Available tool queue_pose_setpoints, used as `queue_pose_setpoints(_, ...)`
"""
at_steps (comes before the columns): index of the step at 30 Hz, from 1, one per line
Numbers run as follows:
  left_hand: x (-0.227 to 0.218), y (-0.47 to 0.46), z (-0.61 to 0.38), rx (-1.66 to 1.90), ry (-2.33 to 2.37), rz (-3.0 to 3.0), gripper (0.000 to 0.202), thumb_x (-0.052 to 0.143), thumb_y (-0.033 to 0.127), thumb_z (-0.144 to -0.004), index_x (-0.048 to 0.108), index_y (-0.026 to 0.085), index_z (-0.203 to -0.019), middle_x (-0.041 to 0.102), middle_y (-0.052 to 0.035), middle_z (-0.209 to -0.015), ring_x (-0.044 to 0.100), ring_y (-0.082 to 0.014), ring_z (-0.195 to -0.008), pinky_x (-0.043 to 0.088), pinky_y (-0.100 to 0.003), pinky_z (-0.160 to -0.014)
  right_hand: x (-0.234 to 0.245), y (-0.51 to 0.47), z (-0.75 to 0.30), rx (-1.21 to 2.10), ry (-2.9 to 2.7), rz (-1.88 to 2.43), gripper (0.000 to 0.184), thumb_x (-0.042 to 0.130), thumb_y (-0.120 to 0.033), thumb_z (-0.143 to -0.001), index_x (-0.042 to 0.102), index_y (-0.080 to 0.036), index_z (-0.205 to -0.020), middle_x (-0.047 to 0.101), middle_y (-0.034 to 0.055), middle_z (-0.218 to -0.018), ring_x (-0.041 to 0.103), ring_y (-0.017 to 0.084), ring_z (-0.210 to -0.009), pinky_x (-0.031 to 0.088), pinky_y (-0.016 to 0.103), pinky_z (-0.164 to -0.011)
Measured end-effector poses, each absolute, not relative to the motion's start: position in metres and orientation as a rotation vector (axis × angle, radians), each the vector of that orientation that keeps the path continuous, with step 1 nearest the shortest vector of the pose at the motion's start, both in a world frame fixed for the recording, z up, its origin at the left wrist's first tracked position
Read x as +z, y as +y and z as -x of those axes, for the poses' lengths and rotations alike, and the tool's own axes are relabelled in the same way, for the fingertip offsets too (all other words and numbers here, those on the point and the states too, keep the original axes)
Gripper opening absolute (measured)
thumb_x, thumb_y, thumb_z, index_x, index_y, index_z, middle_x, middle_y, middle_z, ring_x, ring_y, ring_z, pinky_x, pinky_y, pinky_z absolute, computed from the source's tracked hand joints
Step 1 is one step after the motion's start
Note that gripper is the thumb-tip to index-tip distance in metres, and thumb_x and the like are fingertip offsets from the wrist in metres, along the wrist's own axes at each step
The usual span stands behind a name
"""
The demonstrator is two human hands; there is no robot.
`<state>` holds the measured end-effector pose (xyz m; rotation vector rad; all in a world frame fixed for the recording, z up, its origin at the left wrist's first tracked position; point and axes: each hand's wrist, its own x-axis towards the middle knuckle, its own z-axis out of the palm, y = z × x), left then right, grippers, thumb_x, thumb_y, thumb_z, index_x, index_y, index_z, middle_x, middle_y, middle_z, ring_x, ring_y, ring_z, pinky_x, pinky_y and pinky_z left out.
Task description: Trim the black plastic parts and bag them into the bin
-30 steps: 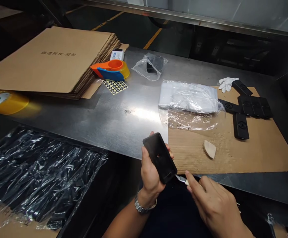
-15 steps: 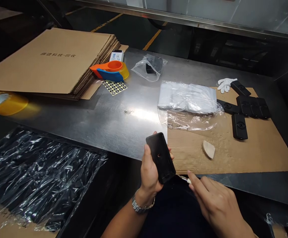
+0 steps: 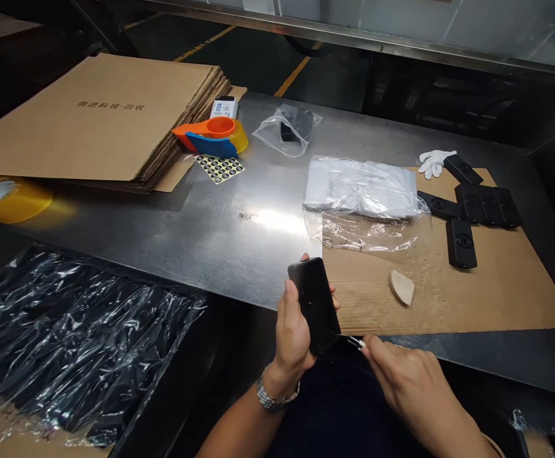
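My left hand (image 3: 293, 327) is closed around a black rectangular plastic casing (image 3: 312, 305), its hollow side turned up towards me with a small hole near the middle. My right hand (image 3: 408, 381) grips a small white-handled knife (image 3: 358, 342), with most of the handle hidden in the fingers. The thin metal blade points left and its tip is at the casing's lower right edge; whether it touches is too small to tell. On the cardboard sheet (image 3: 497, 292) beyond my right hand lies a wedge-shaped pale piece (image 3: 403, 287).
Several black casings (image 3: 462, 243) and a white glove (image 3: 434, 163) lie at the right. Clear plastic covers a white stack (image 3: 361, 187). Further left are a bagged black part (image 3: 296, 124), a tape dispenser (image 3: 210, 137), a sticker sheet (image 3: 220, 168) and stacked cardboard (image 3: 110, 121).
My left hand and the casing have moved slightly right and tilted. The knife's tip has come up to the casing's lower right edge, and my right index finger has curled in.
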<state>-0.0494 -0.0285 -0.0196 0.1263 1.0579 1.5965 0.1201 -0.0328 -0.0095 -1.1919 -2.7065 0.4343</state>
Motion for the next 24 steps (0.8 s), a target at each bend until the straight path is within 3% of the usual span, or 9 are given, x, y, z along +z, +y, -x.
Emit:
queue_pose_setpoints(5, -0.025, -0.034, 0.044, 1.704, 1.087, -0.318, 0.063, 0.044, 0.058, -0.081, 0.037, 0.025, -0.134, 0.065, -0.0051, -0.079, 0.060, -0.0156, -0.062, 0.049, -0.027, -0.054, -0.016, -0.029, -0.121, 0.884, -2.616, 1.349, 0.031, 0.030, -0.032, -0.096, 0.048, -0.020, -0.073, 0.051, -0.0056, -0.050, 0.047, 0.008, -0.041, 0.026, 0.023, -0.044)
queue_pose_setpoints(8, -0.025, -0.034, 0.044, 1.734, 1.035, -0.367, 0.064, 0.047, 0.059, -0.078, 0.040, 0.025, -0.132, 0.065, -0.0053, -0.081, 0.060, -0.0164, -0.064, 0.049, -0.027, -0.054, -0.019, -0.030, -0.120, 1.628, -2.257, 1.395, 0.036, 0.027, -0.039, -0.096, 0.051, -0.019, -0.077, 0.046, -0.0068, -0.047, 0.043, 0.007, -0.038, 0.029, 0.018, -0.041)
queue_pose_setpoints(11, -0.023, -0.030, 0.046, 1.733, 0.986, -0.312, 0.062, 0.044, 0.058, -0.080, 0.040, 0.024, -0.132, 0.065, -0.0051, -0.078, 0.060, -0.0151, -0.061, 0.049, -0.026, -0.057, -0.023, -0.036, -0.117, 2.486, -1.664, 1.235, 0.043, 0.028, -0.049, -0.093, 0.054, -0.016, -0.084, 0.041, -0.0083, -0.044, 0.032, 0.004, -0.031, 0.023, 0.015, -0.033)
queue_pose_setpoints(13, -0.022, -0.025, 0.048, 1.676, 0.950, -0.241, 0.058, 0.040, 0.056, -0.084, 0.039, 0.024, -0.132, 0.064, -0.0047, -0.077, 0.060, -0.0139, -0.059, 0.049, -0.025, -0.057, -0.025, -0.039, -0.117, 2.698, -1.439, 1.085, 0.044, 0.032, -0.051, -0.091, 0.055, -0.014, -0.084, 0.043, -0.0072, -0.046, 0.031, 0.003, -0.032, 0.022, 0.014, -0.033)
queue_pose_setpoints(16, -0.022, -0.020, 0.051, 1.498, 0.912, -0.088, 0.050, 0.037, 0.052, -0.086, 0.049, 0.020, -0.122, 0.063, -0.0044, -0.076, 0.059, -0.0127, -0.058, 0.048, -0.022, -0.051, -0.023, -0.037, -0.119, 2.487, -1.486, 1.079, 0.038, 0.041, -0.050, -0.088, 0.054, -0.014, -0.085, 0.042, -0.0068, -0.050, 0.035, 0.004, -0.038, 0.027, 0.015, -0.037)
queue_pose_setpoints(20, -0.028, -0.018, 0.049, 1.097, 0.886, 0.100, 0.059, 0.032, 0.057, -0.085, 0.064, 0.008, -0.083, 0.061, -0.0068, -0.060, 0.054, -0.0110, -0.045, 0.043, -0.019, -0.042, -0.012, -0.025, -0.120, 1.549, -1.979, 1.207, 0.021, 0.050, -0.034, -0.088, 0.054, -0.017, -0.077, 0.047, -0.0026, -0.062, 0.044, 0.008, -0.055, 0.034, 0.020, -0.052)
queue_pose_setpoints(24, -0.032, -0.020, 0.038, 0.873, 0.809, 0.193, 0.063, 0.029, 0.057, -0.085, 0.064, 0.006, -0.072, 0.061, -0.0080, -0.055, 0.054, -0.0120, -0.043, 0.043, -0.021, -0.043, -0.004, -0.016, -0.112, 1.056, -2.378, 0.964, 0.020, 0.046, -0.028, -0.091, 0.056, -0.017, -0.076, 0.053, -0.0003, -0.063, 0.045, 0.009, -0.055, 0.031, 0.022, -0.053)
